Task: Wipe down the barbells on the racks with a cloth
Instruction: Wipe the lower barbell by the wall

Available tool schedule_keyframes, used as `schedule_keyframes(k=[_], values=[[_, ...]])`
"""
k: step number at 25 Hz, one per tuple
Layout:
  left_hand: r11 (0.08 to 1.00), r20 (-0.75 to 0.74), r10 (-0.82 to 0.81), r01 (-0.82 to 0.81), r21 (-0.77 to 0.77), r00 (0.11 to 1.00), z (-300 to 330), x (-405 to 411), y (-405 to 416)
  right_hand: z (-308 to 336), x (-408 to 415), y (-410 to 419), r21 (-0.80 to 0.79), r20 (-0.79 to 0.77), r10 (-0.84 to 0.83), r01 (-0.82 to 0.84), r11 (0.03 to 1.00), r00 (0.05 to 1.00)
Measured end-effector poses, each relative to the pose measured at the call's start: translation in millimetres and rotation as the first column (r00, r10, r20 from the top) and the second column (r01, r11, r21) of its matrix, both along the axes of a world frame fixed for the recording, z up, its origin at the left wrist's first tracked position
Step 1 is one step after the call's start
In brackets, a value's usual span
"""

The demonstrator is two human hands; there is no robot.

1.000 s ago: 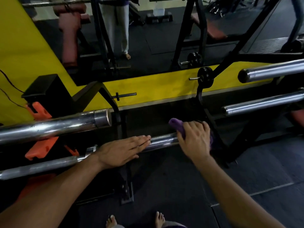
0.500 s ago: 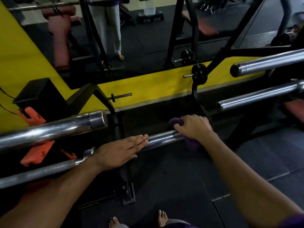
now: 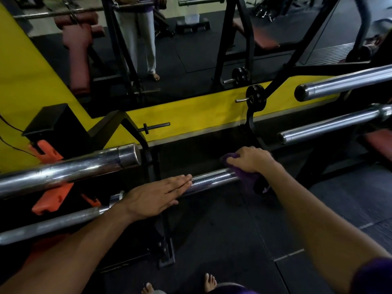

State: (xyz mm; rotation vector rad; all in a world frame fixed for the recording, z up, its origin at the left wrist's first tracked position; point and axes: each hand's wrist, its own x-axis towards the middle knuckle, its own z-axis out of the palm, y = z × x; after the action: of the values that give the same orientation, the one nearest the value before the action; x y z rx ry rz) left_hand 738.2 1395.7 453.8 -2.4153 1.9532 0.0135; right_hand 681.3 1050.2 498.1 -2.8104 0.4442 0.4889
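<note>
Purple cloth (image 3: 247, 179) is wrapped over the end of the lower barbell (image 3: 212, 180), gripped by the right hand (image 3: 252, 159). The bar's long axis runs leftward from the cloth; the left hand (image 3: 152, 198) rests flat, fingers straight, along it.

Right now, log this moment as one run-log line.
step: wiping lower barbell | right hand: grips purple cloth round sleeve end | left hand: flat on bar | upper barbell: untouched
</note>
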Motion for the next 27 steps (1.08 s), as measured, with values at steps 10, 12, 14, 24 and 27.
schedule_keyframes(k=[10,12,14,24,27], values=[[0.978,-0.131,0.177,-0.19,-0.091,0.975,24,-9,26,-28,-58,22,-0.099,0.595,0.112,-0.066,0.993,0.796],[0.956,-0.102,0.243,-0.256,-0.141,0.965,26,-10,61,-18,-50,40,-0.028,0.655,0.02,-0.003,1.0,0.755],[0.963,-0.064,0.23,-0.237,-0.131,0.971,23,-10,91,-19,-49,63,-0.074,0.654,0.076,-0.036,0.997,0.753],[0.981,-0.026,0.138,-0.14,-0.137,0.99,-8,12,117,-13,-13,130,-0.143,0.272,-0.035,0.076,0.987,0.962],[0.979,-0.028,0.112,-0.115,-0.17,0.993,-7,12,114,-38,-49,160,-0.164,0.462,0.17,-0.105,0.981,0.87]])
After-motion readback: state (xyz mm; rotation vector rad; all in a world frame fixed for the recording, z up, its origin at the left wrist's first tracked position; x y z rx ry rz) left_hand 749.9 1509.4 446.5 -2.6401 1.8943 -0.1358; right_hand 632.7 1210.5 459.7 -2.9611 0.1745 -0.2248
